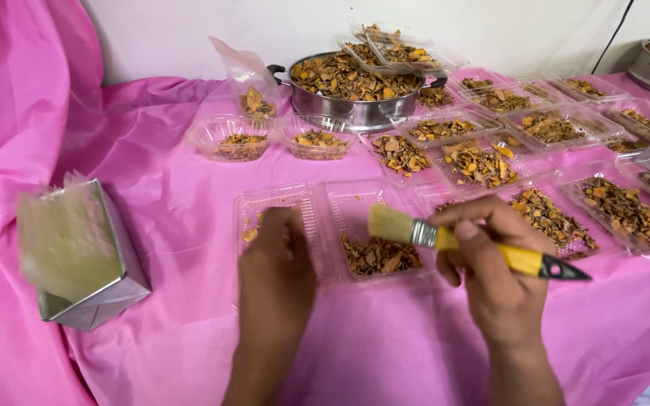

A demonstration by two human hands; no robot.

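Under the right hand (490,274), whose grip is clamped on a yellow-handled brush (460,242), lies an open clear hinged container (340,225) on the pink-draped counter (174,225). Brush bristles point away from the grip toward the left hand (276,274), hovering just above brown-orange dried pieces (380,256) in the container's near half. That left hand lies flat, fingers together, pressing the container's other half and holding nothing. Beyond the right grip stand many filled clear trays (551,129) and a steel pot (355,94) heaped with the same pieces. Well left of the left hand sits a metal box (84,259).
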